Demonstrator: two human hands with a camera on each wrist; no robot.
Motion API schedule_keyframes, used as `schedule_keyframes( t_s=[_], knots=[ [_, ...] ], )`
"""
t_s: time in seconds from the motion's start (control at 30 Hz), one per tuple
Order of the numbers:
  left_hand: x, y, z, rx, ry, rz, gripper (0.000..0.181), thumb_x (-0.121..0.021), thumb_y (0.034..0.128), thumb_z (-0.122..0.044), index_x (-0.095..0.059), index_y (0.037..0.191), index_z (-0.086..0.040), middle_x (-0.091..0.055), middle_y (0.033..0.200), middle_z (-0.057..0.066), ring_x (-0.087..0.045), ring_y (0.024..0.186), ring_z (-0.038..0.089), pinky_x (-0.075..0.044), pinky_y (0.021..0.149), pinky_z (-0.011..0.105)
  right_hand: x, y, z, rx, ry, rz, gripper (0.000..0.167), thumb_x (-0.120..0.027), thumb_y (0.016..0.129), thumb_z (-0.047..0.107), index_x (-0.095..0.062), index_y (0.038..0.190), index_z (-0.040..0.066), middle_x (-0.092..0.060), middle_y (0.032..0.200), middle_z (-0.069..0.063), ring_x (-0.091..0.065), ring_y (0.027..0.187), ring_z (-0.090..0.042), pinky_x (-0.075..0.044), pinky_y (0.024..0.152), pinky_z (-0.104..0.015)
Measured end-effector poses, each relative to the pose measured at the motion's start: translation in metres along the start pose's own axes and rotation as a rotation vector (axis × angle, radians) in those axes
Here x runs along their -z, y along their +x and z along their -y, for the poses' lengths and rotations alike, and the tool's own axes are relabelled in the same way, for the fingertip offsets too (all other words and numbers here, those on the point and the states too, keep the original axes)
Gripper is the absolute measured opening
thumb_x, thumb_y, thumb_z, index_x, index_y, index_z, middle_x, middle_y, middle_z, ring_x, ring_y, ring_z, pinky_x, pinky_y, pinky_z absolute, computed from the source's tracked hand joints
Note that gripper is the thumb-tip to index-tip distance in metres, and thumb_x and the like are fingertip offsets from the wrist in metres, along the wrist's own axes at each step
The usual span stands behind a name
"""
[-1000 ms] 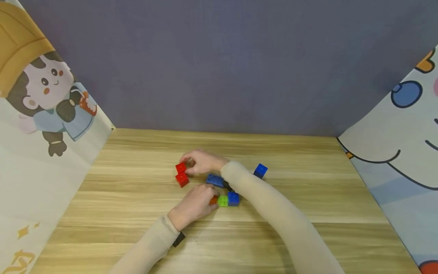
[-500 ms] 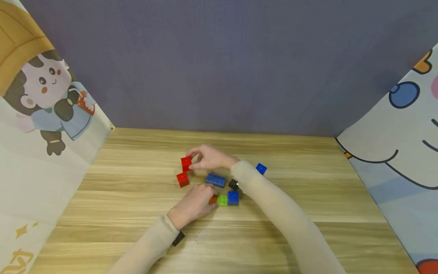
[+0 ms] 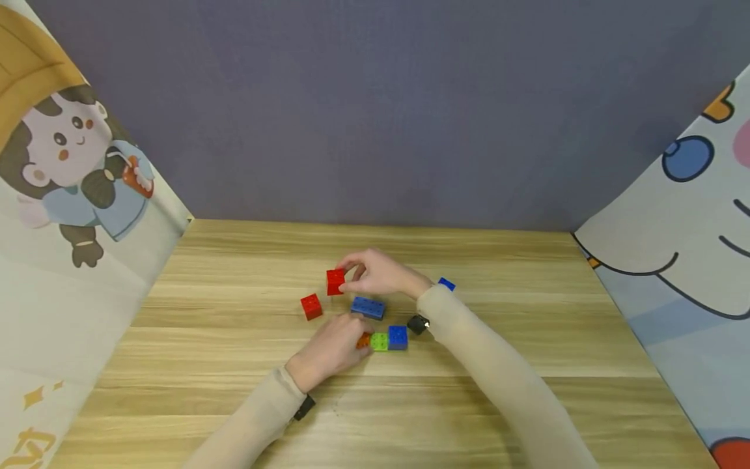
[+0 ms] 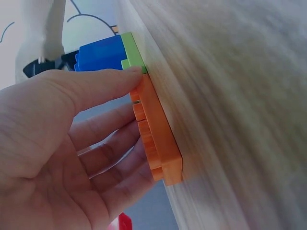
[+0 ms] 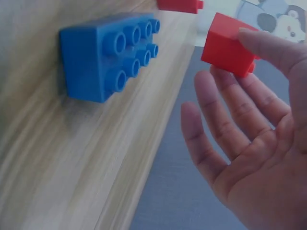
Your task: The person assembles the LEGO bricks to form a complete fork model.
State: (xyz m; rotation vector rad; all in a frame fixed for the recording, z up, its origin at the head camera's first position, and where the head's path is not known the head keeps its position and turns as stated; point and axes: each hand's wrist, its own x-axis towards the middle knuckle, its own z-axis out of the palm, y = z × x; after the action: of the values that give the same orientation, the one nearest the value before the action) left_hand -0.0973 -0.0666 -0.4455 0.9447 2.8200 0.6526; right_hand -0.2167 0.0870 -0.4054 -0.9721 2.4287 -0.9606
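Note:
My left hand pinches an orange building brick that lies on the table, thumb on one side and fingers on the other. At the orange brick's end is a light green brick, and a square blue brick sits at the green one's far end. Between the thumb and fingers of my right hand a red brick is held above the table. A long blue brick, studded on one face, lies near both hands. To its left is a second red brick.
Partly behind the right sleeve shows another blue brick. A dark wall rises at the back edge of the wooden table. Printed panels stand on either side.
My right hand has lifted the red brick away from the other red one and carried it to the right. My left hand stays on the orange brick.

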Motion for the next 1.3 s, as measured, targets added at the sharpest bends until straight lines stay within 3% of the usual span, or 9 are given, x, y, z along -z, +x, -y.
schedule_keyframes(
  t_s=[0.27,0.43,0.67,0.97,1.3],
  knots=[
    [-0.001,0.001,-0.002,0.005,-0.010,0.004,0.016,-0.087,0.0868,-0.011,-0.082,0.101,-0.009,-0.078,0.098,0.002,-0.071,0.089,0.018,-0.056,0.075,0.031,0.001,-0.033,-0.006,-0.018,0.029,-0.051,0.049,-0.077,0.098,0.034,-0.067,0.142,0.014,-0.071,0.139,-0.007,-0.074,0.100,-0.011,-0.062,0.094,-0.035],
    [-0.002,0.000,-0.002,0.011,-0.015,0.009,0.025,-0.087,0.0873,-0.011,-0.082,0.112,-0.007,-0.079,0.107,0.006,-0.074,0.094,0.022,-0.059,0.078,0.034,0.001,-0.049,-0.011,-0.044,0.035,-0.095,0.050,-0.077,0.098,0.034,-0.067,0.143,0.014,-0.071,0.139,-0.006,-0.073,0.100,-0.011,-0.062,0.090,-0.034],
    [-0.002,0.000,-0.001,0.031,-0.043,0.017,0.023,-0.086,0.0893,-0.013,-0.082,0.111,-0.005,-0.079,0.109,0.007,-0.074,0.098,0.023,-0.059,0.081,0.034,0.000,-0.070,-0.015,-0.096,0.094,-0.121,0.049,-0.078,0.099,0.030,-0.067,0.143,0.014,-0.071,0.138,-0.007,-0.072,0.101,-0.014,-0.063,0.086,-0.033],
    [-0.002,0.005,-0.001,0.056,-0.062,0.024,0.030,-0.084,0.0917,-0.015,-0.080,0.120,-0.006,-0.079,0.121,0.010,-0.074,0.111,0.029,-0.062,0.090,0.042,0.000,-0.086,-0.029,-0.063,0.130,-0.165,0.045,-0.080,0.097,0.027,-0.069,0.139,0.013,-0.074,0.129,-0.005,-0.073,0.096,-0.012,-0.064,0.088,-0.034],
    [-0.004,0.012,0.002,0.081,-0.071,0.011,0.037,-0.084,0.0904,-0.014,-0.077,0.126,-0.004,-0.077,0.126,0.012,-0.072,0.118,0.033,-0.060,0.100,0.048,0.002,-0.098,-0.043,-0.043,0.146,-0.154,0.041,-0.081,0.097,0.027,-0.072,0.134,0.012,-0.078,0.116,-0.003,-0.072,0.092,-0.011,-0.063,0.084,-0.029]
  ],
)
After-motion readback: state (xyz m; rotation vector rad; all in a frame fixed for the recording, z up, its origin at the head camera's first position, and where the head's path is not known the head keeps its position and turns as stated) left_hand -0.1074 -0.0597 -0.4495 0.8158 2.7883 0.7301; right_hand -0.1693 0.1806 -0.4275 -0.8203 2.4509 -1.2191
